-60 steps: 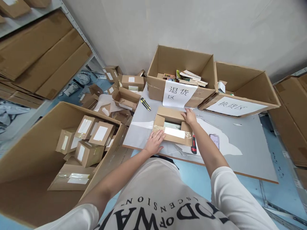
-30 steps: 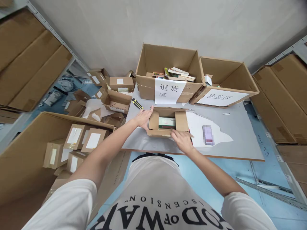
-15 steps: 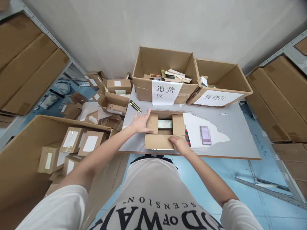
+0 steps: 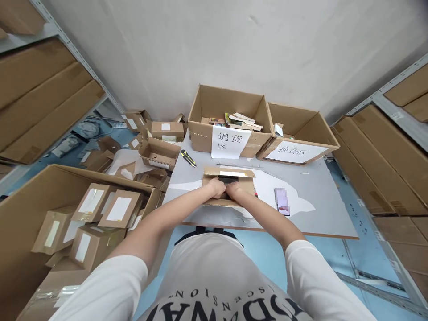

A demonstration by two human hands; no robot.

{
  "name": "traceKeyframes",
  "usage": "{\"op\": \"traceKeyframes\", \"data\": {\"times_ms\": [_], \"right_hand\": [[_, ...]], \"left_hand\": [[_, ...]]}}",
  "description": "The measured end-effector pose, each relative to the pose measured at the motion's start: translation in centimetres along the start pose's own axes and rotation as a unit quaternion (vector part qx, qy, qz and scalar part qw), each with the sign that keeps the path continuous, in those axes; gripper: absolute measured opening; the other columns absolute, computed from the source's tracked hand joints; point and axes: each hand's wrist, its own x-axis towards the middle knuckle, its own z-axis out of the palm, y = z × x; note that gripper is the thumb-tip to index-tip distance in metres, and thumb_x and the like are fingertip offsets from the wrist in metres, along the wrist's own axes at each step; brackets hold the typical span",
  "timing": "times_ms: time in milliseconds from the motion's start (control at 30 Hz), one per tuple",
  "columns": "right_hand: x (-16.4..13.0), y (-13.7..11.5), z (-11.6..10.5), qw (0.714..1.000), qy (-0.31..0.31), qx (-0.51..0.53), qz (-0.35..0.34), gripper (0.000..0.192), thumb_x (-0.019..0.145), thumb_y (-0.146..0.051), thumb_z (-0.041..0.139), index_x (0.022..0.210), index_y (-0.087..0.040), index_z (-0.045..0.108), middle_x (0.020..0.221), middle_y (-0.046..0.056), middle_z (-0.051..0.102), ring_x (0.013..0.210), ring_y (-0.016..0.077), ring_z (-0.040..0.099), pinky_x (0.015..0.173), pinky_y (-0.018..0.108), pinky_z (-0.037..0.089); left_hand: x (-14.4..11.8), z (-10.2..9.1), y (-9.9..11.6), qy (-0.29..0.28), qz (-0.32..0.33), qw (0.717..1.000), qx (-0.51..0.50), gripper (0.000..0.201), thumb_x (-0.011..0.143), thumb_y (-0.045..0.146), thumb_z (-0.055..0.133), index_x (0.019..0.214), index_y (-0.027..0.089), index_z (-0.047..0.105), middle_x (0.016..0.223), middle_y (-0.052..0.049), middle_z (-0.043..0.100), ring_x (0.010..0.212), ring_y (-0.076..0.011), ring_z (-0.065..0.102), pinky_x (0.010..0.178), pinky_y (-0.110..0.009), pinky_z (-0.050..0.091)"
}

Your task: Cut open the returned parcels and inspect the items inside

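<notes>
A small brown cardboard box [image 4: 245, 184] with its top flaps undone lies on the table in front of me. My left hand [image 4: 217, 188] is closed at the left inner flap, close to the middle of the opening. Almost touching it, my right hand [image 4: 233, 189] is curled over the right inner flap. Fingertips of both hands are hidden down in the opening. Something dark shows between the flaps behind my hands. The back flap [image 4: 229, 173], with a white label strip, stands raised. A red and black item [image 4: 256, 192] pokes out at the box's right side.
A yellow-black utility knife [image 4: 188, 158] lies left on the grey table [image 4: 317, 187]. A phone [image 4: 282, 201] rests on white paper to the right. Two large labelled boxes [image 4: 230, 141] [image 4: 294, 154] stand behind. A big carton [image 4: 63, 178] with small boxes is at my left.
Both hands have moved from the box's outer edges to the middle of its opening. The back flap is now raised, and the pale green item inside is covered from sight. The view has shifted slightly.
</notes>
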Motion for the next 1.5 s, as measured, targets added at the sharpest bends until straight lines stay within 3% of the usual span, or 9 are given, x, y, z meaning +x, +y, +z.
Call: {"op": "traceKeyframes", "data": {"times_ms": [233, 400, 600, 733, 900, 1000, 1100, 1300, 1500], "right_hand": [[0.1, 0.9, -2.3, 0.978, -0.073, -0.047, 0.188, 0.089, 0.058, -0.04, 0.081, 0.137, -0.018, 0.048, 0.149, 0.026, 0.029, 0.137, 0.0492, 0.02, 0.088, 0.079, 0.028], [-2.3, 5.1, -2.9, 0.968, -0.154, -0.056, 0.189, 0.141, 0.034, -0.052, 0.087, 0.149, -0.034, 0.009, 0.156, 0.011, -0.021, 0.136, 0.0488, -0.022, 0.088, 0.083, 0.019], [-5.3, 11.1, 1.0, 0.991, -0.112, 0.061, 0.047, 0.163, 0.027, -0.055, 0.087, 0.145, -0.029, -0.022, 0.147, 0.013, -0.041, 0.136, 0.049, -0.022, 0.102, 0.07, 0.021], [-6.2, 12.9, 2.9, 0.987, -0.06, 0.152, -0.01, 0.156, 0.036, -0.064, 0.082, 0.145, -0.025, -0.024, 0.148, 0.016, -0.038, 0.14, 0.0467, -0.013, 0.111, 0.058, 0.014], [-7.1, 11.0, 1.2, 0.998, -0.045, 0.025, 0.026, 0.131, 0.051, -0.068, 0.074, 0.152, -0.024, 0.003, 0.157, 0.018, -0.013, 0.14, 0.0475, -0.013, 0.101, 0.074, 0.003], [-6.5, 7.7, -0.7, 0.999, 0.008, -0.051, -0.001, 0.079, 0.077, -0.061, 0.058, 0.141, -0.019, 0.041, 0.15, 0.021, 0.029, 0.139, 0.0446, 0.018, 0.104, 0.071, 0.007], [-3.4, 3.9, -1.9, 0.995, -0.016, -0.063, -0.072, 0.04, 0.09, -0.038, 0.047, 0.124, -0.019, 0.056, 0.124, 0.016, 0.058, 0.115, 0.0312, 0.055, 0.1, 0.051, 0.037], [4.9, -0.8, -0.9, 0.993, -0.041, -0.093, -0.067, 0.06, 0.077, -0.019, 0.067, 0.133, -0.028, 0.047, 0.139, 0.015, 0.044, 0.122, 0.03, 0.049, 0.091, 0.04, 0.046], [7.3, -1.7, 1.4, 0.99, -0.058, -0.124, -0.029, 0.049, 0.087, -0.024, 0.057, 0.134, -0.025, 0.045, 0.132, 0.022, 0.047, 0.115, 0.0319, 0.055, 0.083, 0.044, 0.05]], "left_hand": [[3.4, 0.2, 0.9, 0.043, -0.138, 0.989, 0.04, 0.04, 0.054, 0.049, 0.076, 0.088, 0.027, 0.075, 0.095, -0.009, 0.07, 0.106, -0.0404, 0.056, 0.107, -0.069, 0.005], [1.3, -0.6, -2.4, 0.145, -0.182, 0.973, 0.003, 0.079, 0.046, 0.075, 0.07, 0.109, 0.028, 0.07, 0.123, -0.016, 0.061, 0.127, -0.0511, 0.036, 0.101, -0.075, 0.0], [-5.2, -0.4, -6.6, -0.029, -0.156, 0.987, -0.004, 0.139, 0.033, 0.077, 0.073, 0.15, 0.026, 0.018, 0.158, -0.019, -0.001, 0.135, -0.0585, 0.005, 0.093, -0.08, 0.013], [-7.0, 0.1, -7.1, -0.047, -0.124, 0.989, -0.066, 0.155, 0.033, 0.074, 0.075, 0.149, 0.023, -0.013, 0.154, -0.022, -0.018, 0.138, -0.0531, 0.006, 0.097, -0.071, 0.026], [-6.8, -0.1, -6.8, -0.034, -0.138, 0.987, -0.074, 0.157, 0.031, 0.07, 0.078, 0.149, 0.021, -0.012, 0.155, -0.023, -0.014, 0.138, -0.0535, 0.007, 0.1, -0.071, 0.019], [-6.8, -0.3, -6.7, -0.029, -0.14, 0.987, -0.072, 0.154, 0.032, 0.068, 0.079, 0.15, 0.022, -0.01, 0.156, -0.022, -0.011, 0.137, -0.0537, 0.007, 0.101, -0.072, 0.016], [-6.9, -0.4, -6.6, -0.013, -0.138, 0.988, -0.07, 0.152, 0.033, 0.067, 0.079, 0.151, 0.021, -0.005, 0.156, -0.022, -0.011, 0.138, -0.0542, 0.003, 0.1, -0.074, 0.014], [-8.4, -0.2, -5.8, 0.017, -0.138, 0.987, -0.083, 0.132, 0.042, 0.065, 0.079, 0.15, 0.022, 0.016, 0.157, -0.019, -0.009, 0.139, -0.0515, 0.002, 0.102, -0.072, 0.014], [-10.9, 0.8, -4.7, 0.032, -0.112, 0.988, -0.1, 0.097, 0.056, 0.062, 0.074, 0.139, 0.023, 0.042, 0.158, -0.019, 0.0, 0.14, -0.0466, 0.014, 0.104, -0.067, 0.022]]}}
